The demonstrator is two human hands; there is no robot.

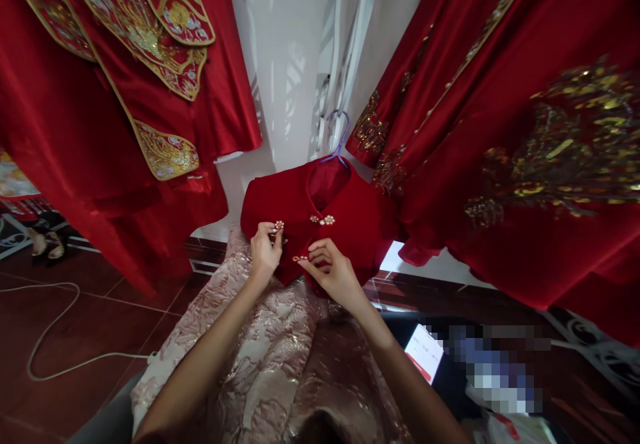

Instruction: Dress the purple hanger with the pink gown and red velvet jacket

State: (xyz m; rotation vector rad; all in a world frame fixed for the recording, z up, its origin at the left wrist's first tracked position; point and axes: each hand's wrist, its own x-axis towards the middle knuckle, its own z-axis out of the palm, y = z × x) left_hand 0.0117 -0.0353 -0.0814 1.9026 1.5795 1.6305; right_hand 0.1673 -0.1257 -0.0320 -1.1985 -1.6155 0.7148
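A short red velvet jacket [280, 194] hangs in front of me on a purple hanger [343, 137]. At its neck, a beaded flower clasp [323, 220] spans the front edges. Lower down, my left hand [266, 249] pinches a flower-shaped beaded clasp half [279, 226] between thumb and fingers. Thumb and forefinger of my right hand [330, 269] close on another beaded clasp half with a small loop [300, 259], its loop pointing left. The two halves are apart. Part of each is covered by my fingers.
Long red embroidered gowns hang at left [173, 144] and right [500, 164]. Pink brocade fabric [270, 351] covers my lap. A lit phone [424, 354] lies on a dark surface at right. A white cord [75, 294] and dark shoes [55, 244] are on the tiled floor.
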